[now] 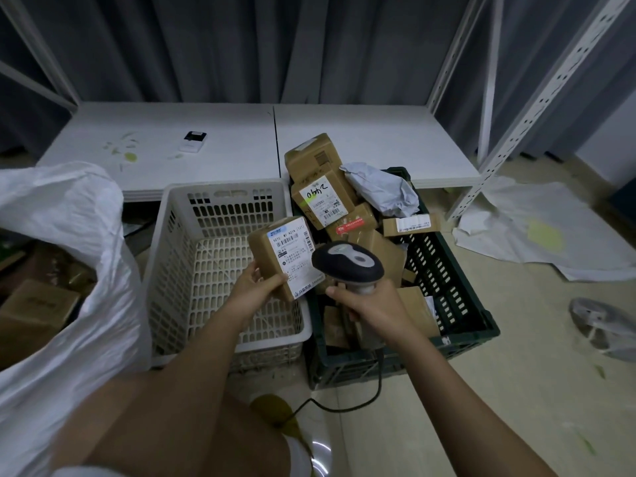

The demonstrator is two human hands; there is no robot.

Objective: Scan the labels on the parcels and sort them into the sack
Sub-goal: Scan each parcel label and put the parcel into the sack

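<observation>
- Left hand (256, 287) grips labelled parcel (284, 256) over white crate (220, 215).
- R hand (370, 304) holds scanner (347, 261), parcel at its 10 o'clock.
- Sack (69, 208) at 9 o'clock.

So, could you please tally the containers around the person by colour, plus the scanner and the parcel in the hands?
White sack: 1
White crate: 1
Dark green crate: 1
Scanner, gripped by the right hand: 1
Parcel, held by the left hand: 1
Total: 5
</observation>
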